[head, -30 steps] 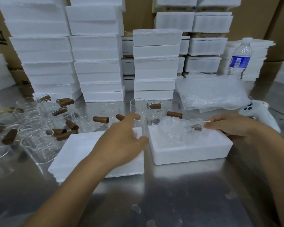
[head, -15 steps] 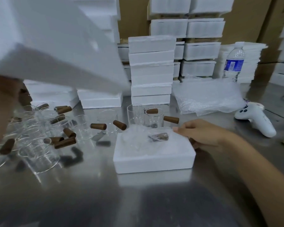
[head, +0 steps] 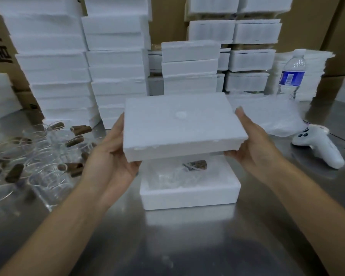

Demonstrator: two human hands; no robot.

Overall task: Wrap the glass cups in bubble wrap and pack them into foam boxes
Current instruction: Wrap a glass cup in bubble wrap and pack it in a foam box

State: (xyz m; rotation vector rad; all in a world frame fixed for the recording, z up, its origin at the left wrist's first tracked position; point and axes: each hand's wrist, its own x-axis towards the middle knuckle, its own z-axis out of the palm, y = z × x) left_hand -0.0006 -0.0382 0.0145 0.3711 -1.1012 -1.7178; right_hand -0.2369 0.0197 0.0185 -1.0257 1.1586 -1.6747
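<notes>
Your left hand (head: 110,156) and right hand (head: 253,148) clamp the flat rectangular foam lid (head: 179,126), long axis left-right, above the open foam box (head: 189,194).

A packing workspace in a warehouse or storeroom: tall stacks of white rectangular foam boxes (head: 116,62) crowd a bare stainless-steel worktable (head: 187,246), with brown corrugated cardboard cartons (head: 311,22) behind and many clear brown-handled glass cups (head: 46,156) awaiting packing.

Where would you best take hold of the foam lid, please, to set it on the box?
Grip the lid by its two short ends, coming in from left and right, as the left hand and right hand do now. It is a flat slab held level over the box, so end grips keep it square.
</notes>
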